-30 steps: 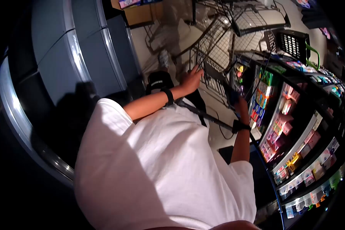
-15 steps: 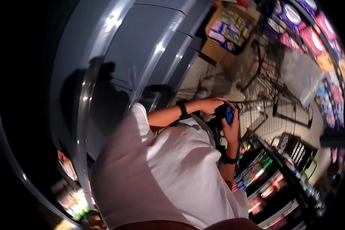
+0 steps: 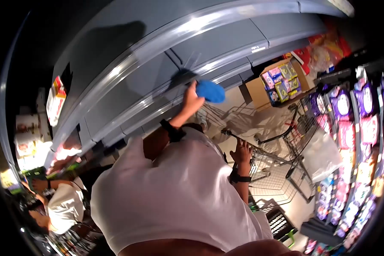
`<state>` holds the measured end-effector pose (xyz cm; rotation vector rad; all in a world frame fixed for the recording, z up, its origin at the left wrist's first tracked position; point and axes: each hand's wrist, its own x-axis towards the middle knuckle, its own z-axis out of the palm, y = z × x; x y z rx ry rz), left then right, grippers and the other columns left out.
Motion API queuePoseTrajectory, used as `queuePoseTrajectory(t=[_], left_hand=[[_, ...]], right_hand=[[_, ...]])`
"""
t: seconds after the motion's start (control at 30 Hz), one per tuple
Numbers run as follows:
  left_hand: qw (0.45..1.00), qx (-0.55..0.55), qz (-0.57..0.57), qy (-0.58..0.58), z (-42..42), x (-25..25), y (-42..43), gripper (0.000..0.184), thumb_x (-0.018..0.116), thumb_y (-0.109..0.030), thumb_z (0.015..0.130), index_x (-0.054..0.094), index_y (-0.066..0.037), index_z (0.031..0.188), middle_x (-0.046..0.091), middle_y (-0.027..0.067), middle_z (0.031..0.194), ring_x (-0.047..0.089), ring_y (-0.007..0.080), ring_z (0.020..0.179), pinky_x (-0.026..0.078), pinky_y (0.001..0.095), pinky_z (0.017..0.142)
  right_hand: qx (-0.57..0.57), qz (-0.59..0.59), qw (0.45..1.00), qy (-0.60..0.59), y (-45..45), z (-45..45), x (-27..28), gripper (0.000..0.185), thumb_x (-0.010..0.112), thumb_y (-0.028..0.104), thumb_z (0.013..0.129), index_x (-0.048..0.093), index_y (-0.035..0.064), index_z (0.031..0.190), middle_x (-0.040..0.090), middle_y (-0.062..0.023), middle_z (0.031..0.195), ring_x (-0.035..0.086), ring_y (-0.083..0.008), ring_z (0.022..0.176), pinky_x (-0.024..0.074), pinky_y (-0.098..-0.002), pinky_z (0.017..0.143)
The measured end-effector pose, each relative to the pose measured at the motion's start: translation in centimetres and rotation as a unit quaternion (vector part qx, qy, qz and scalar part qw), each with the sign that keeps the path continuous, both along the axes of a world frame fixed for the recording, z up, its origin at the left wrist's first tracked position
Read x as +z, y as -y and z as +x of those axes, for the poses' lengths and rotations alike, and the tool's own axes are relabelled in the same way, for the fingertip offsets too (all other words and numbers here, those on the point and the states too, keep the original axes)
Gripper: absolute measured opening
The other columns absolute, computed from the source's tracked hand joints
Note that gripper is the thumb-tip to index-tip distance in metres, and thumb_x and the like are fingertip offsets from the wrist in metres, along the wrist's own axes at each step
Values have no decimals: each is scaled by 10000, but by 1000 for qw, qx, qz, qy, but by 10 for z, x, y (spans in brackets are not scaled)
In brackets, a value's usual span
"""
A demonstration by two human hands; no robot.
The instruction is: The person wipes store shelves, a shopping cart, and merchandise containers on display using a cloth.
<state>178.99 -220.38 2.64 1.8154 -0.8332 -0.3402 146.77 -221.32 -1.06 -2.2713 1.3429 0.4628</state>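
Observation:
My left hand grips a rounded blue cloth at one edge, its fingers partly hidden. It is held out in front of the grey shelves; whether the cloth touches them I cannot tell. My right hand is open, fingers apart, beside the handle end of a wire shopping cart. Contact between that hand and the cart is unclear. Both wrists wear black bands.
A cardboard box of small colourful packs stands on the floor beyond the shelves. Racks of purple and pink packs line the right side. A clear plastic bag hangs by the cart. Another person is at lower left.
My hands, together at the blue cloth before, have parted. The left has carried the cloth toward the shelves; the right has let go and opened near the cart. The view has turned.

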Motion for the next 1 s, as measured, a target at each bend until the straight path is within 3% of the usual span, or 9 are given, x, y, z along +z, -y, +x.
queuePoseTrajectory(t=[0.17,0.27,0.33,0.43,0.5,0.53,0.63,0.8,1.0], left_hand=[[990,132,-39,44,77,62,-2,216,641,-18,751,464,-6,874,621,212,794,618,439,844,481,399,654],[976,164,9,143,98,27,-11,463,633,-52,701,531,2,1150,624,284,979,589,480,945,501,467,775],[988,85,122,46,110,7,-16,627,620,-94,704,472,-8,1307,588,288,1166,540,472,1100,452,472,939],[924,82,13,374,124,-74,-26,737,673,-174,659,452,122,1297,509,327,1270,515,469,1155,418,534,962],[958,96,120,242,119,-36,-25,508,686,-229,673,568,28,1095,587,239,967,571,459,883,466,546,722],[975,44,172,133,122,-19,-28,477,699,-186,654,557,23,1058,585,257,982,547,466,947,424,540,835],[960,83,76,256,119,-28,-38,511,696,-167,662,543,20,1112,583,266,1023,554,448,990,436,509,853],[991,36,64,112,125,-24,-47,596,695,-108,688,478,-16,1235,553,257,1169,521,448,1118,435,468,927],[998,-40,45,25,110,72,-51,579,742,-121,774,462,-21,1270,540,197,1235,527,358,1167,428,411,981]], right_hand=[[-34,114,993,1,42,-24,-54,577,675,262,740,531,109,1277,573,-192,1266,520,-330,1205,428,-476,990],[30,175,983,-38,93,21,-60,594,649,345,798,490,74,1302,560,-250,1263,530,-397,1183,445,-499,969],[110,77,990,44,120,88,-28,705,666,371,815,371,75,1382,572,-261,1234,547,-407,1152,458,-477,956],[169,46,958,229,140,205,54,697,668,308,848,327,106,1421,531,-211,1282,508,-397,1174,446,-466,963],[277,-14,913,299,140,269,75,727,723,309,785,361,130,1389,538,-229,1253,515,-443,1147,460,-501,929],[344,-37,884,315,132,295,88,749,739,310,765,364,129,1387,515,-230,1272,504,-446,1157,465,-509,917],[457,-76,832,307,110,348,63,810,791,271,685,396,83,1367,483,-246,1209,499,-453,1135,452,-532,922],[496,-15,793,352,129,379,33,529,661,77,706,524,24,1214,583,-246,1155,550,-452,1081,466,-517,878],[445,123,815,350,163,338,141,530,665,89,688,563,37,1206,627,-232,1082,595,-430,1005,497,-460,867]])
